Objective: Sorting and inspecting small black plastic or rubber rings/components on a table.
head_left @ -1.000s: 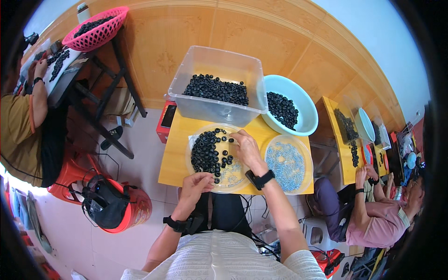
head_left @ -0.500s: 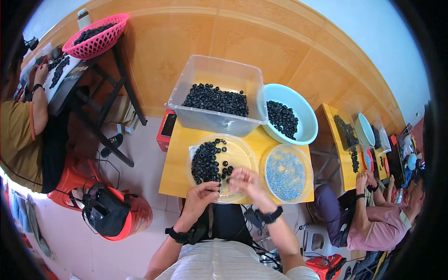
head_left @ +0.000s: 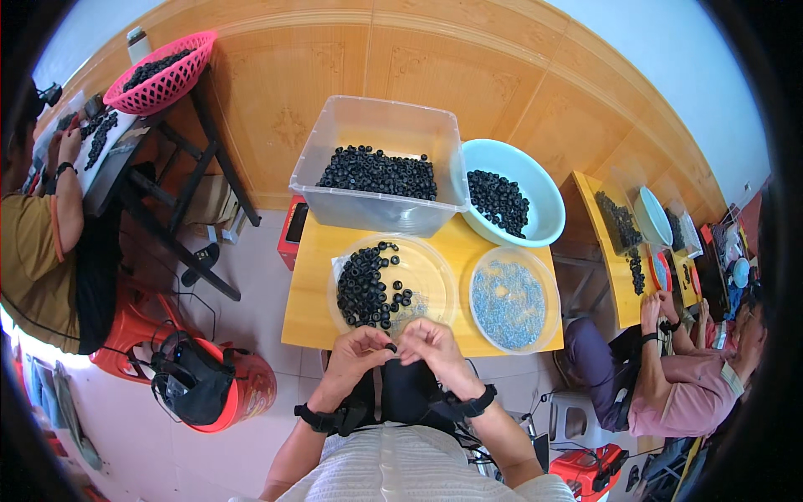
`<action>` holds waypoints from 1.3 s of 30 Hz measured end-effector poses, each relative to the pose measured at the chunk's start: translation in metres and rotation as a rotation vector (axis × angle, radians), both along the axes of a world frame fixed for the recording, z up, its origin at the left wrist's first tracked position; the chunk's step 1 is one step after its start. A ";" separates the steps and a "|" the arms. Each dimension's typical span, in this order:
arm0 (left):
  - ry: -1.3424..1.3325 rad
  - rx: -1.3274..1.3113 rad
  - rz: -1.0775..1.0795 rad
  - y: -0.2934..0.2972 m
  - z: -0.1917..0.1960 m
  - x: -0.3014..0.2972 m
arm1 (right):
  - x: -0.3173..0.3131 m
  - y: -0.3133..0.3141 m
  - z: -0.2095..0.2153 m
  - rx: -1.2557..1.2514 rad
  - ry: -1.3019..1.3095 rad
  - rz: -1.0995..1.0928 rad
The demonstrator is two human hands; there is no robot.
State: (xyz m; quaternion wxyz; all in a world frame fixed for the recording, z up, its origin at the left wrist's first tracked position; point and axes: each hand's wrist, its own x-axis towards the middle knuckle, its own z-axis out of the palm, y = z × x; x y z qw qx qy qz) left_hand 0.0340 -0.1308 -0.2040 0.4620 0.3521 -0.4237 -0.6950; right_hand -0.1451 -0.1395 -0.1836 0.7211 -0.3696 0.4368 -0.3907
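Pinching a small black rubber ring (head_left: pixel 391 346) between both sets of fingertips, the left hand (head_left: pixel 355 360) and right hand (head_left: pixel 431 351) meet just below the near edge of the yellow wooden bench (head_left: pixel 308 284), each grip closed on that 1 ring. Doing this well likely means keeping the ring level and steady, fingertips close to its rim. Just beyond the hands, a clear round plastic tray (head_left: pixel 435 272) holds a heap of matte black rings (head_left: pixel 364 289). Beside it a second clear round dish (head_left: pixel 510 303) carries small pale bluish-grey pieces, too fine to tell apart. A clear rectangular tub (head_left: pixel 381 125) and a smooth light-blue bowl (head_left: pixel 535 188) hold more rings.
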 end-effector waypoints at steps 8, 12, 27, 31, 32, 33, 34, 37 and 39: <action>0.149 0.175 -0.009 0.001 0.011 0.002 | -0.029 -0.055 -0.006 -0.928 1.050 -0.159; 0.182 0.200 -0.014 0.001 0.005 0.004 | -0.026 -0.059 -0.008 -0.924 1.139 -0.074; 0.190 0.229 0.022 0.001 0.000 0.010 | -0.038 -0.061 -0.010 -0.926 1.197 0.095; 0.201 0.235 0.014 0.001 -0.001 0.010 | -0.042 -0.066 -0.007 -0.994 1.197 0.180; 0.201 0.235 0.011 0.000 -0.001 0.010 | -0.043 -0.067 -0.006 -1.011 1.207 0.213; 0.201 0.235 0.008 0.000 -0.001 0.010 | -0.043 -0.067 -0.006 -1.011 1.206 0.212; 0.200 0.234 0.008 0.000 -0.001 0.010 | -0.043 -0.067 -0.005 -1.020 1.207 0.215; 0.202 0.252 0.014 0.001 -0.002 0.010 | -0.042 -0.066 -0.003 -1.030 1.213 0.223; 0.201 0.249 0.016 0.001 -0.004 0.009 | -0.041 -0.066 -0.004 -1.030 1.219 0.229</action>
